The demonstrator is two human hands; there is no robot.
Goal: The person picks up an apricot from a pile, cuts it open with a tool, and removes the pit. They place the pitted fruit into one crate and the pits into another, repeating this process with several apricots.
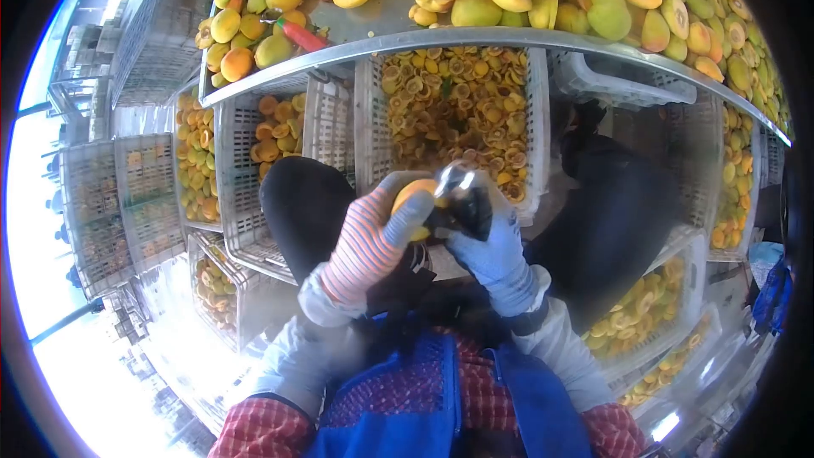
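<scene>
My left hand (pixel 370 242), in a striped glove, is wrapped round a yellow-orange fruit (pixel 413 198) in front of my lap. Close beside it, my right hand (pixel 498 246), in a blue-grey glove, grips a dark tool (pixel 469 203) with a shiny metal top. The tool's end meets or nearly meets the fruit; blur hides the exact contact. Beyond both hands stands a white crate (pixel 536 119) holding many scooped fruit pieces (pixel 458 102).
A metal table (pixel 381 41) across the top bears many fruits and a red-handled tool (pixel 301 36). Crates of fruit (pixel 197 161) stand at the left, others (pixel 636 314) at the right. My knees flank the middle crate. Stacked crates (pixel 161 42) rise at the far left.
</scene>
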